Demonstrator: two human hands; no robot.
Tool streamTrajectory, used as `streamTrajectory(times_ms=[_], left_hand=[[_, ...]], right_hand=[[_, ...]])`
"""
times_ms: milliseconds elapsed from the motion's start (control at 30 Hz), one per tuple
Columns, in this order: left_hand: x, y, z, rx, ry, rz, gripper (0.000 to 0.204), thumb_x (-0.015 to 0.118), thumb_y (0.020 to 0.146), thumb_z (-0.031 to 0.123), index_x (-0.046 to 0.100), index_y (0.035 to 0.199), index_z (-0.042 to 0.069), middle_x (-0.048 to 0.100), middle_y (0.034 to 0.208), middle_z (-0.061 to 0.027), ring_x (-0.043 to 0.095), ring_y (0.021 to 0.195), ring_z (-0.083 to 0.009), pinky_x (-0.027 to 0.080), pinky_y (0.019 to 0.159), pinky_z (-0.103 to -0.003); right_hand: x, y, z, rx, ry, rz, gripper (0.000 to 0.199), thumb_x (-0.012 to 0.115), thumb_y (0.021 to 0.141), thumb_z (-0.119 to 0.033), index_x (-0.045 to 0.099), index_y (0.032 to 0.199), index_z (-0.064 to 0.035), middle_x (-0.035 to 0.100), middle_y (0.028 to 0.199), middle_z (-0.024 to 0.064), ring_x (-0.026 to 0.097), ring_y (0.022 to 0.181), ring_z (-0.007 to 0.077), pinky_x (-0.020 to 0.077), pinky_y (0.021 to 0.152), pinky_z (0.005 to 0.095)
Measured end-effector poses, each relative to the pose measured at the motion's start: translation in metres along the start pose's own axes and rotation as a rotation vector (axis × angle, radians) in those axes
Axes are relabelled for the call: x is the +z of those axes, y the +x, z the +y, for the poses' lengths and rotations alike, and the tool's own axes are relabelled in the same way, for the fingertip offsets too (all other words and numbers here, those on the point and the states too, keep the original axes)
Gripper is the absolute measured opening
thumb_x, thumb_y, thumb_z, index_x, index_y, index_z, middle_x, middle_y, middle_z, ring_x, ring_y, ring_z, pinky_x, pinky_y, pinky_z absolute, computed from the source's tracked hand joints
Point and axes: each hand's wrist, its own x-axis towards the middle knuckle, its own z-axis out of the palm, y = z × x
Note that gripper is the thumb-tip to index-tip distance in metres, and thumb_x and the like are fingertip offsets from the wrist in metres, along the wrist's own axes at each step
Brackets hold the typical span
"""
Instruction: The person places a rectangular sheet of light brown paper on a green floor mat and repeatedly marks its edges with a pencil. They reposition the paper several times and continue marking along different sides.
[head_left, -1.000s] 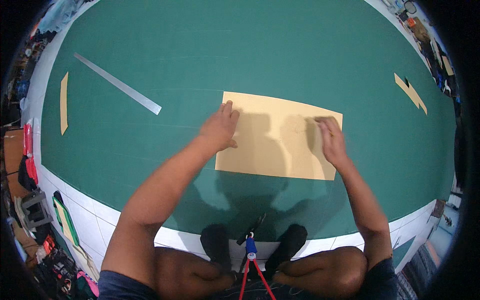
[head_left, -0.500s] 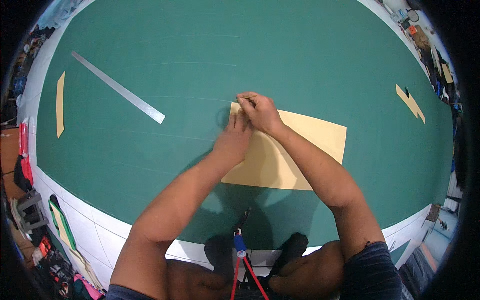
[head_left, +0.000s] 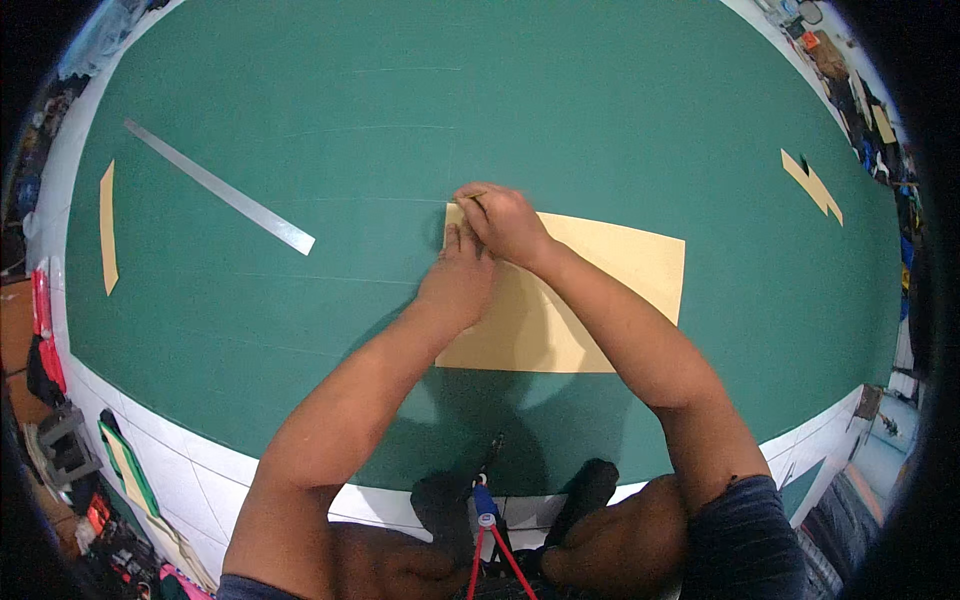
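A tan rectangular card sheet (head_left: 625, 265) lies flat on a large green cloth-like surface (head_left: 600, 110). My left hand (head_left: 460, 275) presses on the sheet's left part, its fingers stretched toward the far left corner. Just beyond, my right hand (head_left: 500, 218) is closed in a pinch at that corner. Between its fingers shows a bit of a thin pencil-like stick (head_left: 480, 196); most of it is hidden. Faint pale lines run across the green surface left of the sheet, one of them reaching close to the corner.
A long metal ruler (head_left: 220, 187) lies slantwise at the left, with a narrow tan strip (head_left: 108, 230) beyond it. Far right is a notched tan piece (head_left: 812, 188). A red-legged stand (head_left: 486, 520) rises between my knees. White tiles (head_left: 190, 440) border the green surface.
The whole view has shifted a little, so things sit slightly farther left. Both hands stay at the same corner of the sheet, with barely any movement against it.
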Motion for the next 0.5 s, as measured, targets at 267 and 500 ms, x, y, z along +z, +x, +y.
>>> streamTrajectory(times_ms=[267,500], left_hand=[[-0.009,-0.007,0.002,-0.006,-0.003,-0.032,0.114,0.093,0.066,0.015,0.029,0.161,0.014,0.016,0.163,-0.038,0.025,0.15,-0.0571,0.047,0.114,-0.049],[-0.024,-0.004,0.013,0.002,0.021,-0.133,0.118,0.094,0.064,0.013,0.03,0.162,0.029,0.013,0.162,-0.0409,0.021,0.15,-0.059,0.047,0.113,-0.052]], right_hand=[[-0.073,-0.06,0.006,0.384,-0.095,0.009,0.029,0.056,0.103,-0.021,0.07,0.113,0.002,0.071,0.114,0.0232,0.067,0.105,0.0422,0.0537,0.092,0.0478],[-0.072,-0.068,0.026,0.366,-0.105,0.069,0.028,0.056,0.104,-0.022,0.07,0.115,-0.0008,0.071,0.112,0.0232,0.067,0.103,0.0428,0.0539,0.091,0.0484]])
